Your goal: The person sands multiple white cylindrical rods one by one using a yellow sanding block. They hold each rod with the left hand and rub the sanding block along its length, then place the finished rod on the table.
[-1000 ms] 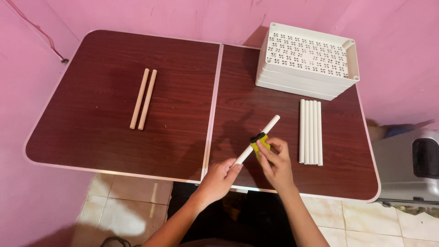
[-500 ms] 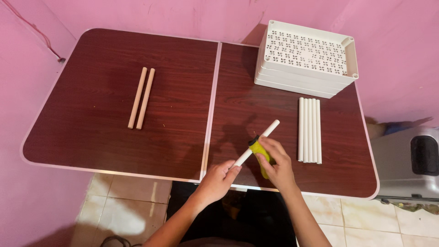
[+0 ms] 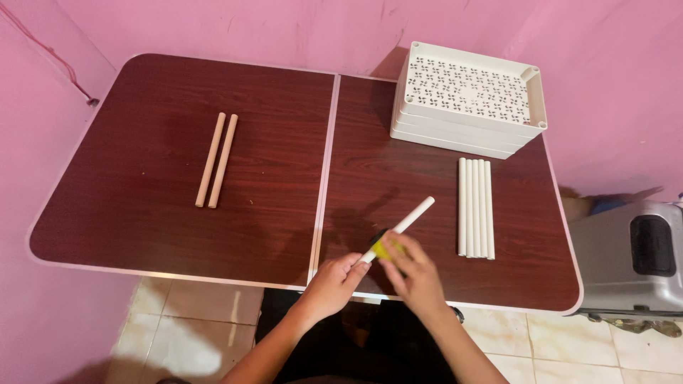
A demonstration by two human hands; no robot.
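Both hands close their grip near the desk's (image 3: pixel 178 235) front edge: left hand (image 3: pixel 333 279) steadying the white rod (image 3: pixel 405 224), right hand (image 3: pixel 413 274) pressing a yellow pad (image 3: pixel 388 248) around it.

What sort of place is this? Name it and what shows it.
Probably a room in a home, used as a small craft corner: pink painted walls, a folding wood-grain table, tiled floor and a grey suitcase alongside.

Two bare, sleeveless forearms
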